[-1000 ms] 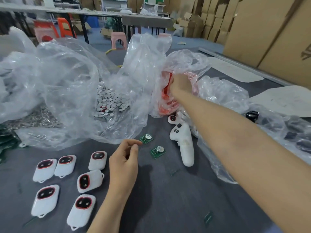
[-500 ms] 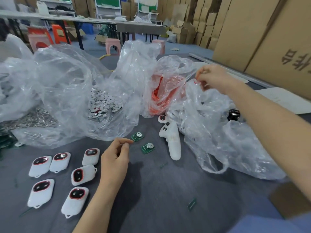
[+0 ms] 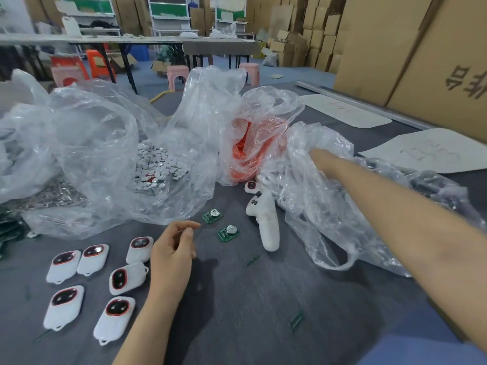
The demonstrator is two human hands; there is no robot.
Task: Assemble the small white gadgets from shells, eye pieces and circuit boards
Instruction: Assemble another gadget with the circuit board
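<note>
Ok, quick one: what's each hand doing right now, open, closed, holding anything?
Left hand: open, loosely curled, nothing visible in it.
Right hand: cannot tell; it reaches into the clear plastic bag, which hides its grip.

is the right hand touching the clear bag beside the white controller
Touching. The head view shows the right hand buried in the clear bag, with plastic folds lying over its fingers.

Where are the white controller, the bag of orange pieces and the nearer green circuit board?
white controller (image 3: 268,227): head view, on its handle.
bag of orange pieces (image 3: 268,104): head view, on the clear plastic above the pieces.
nearer green circuit board (image 3: 228,233): head view, on its green middle.
</note>
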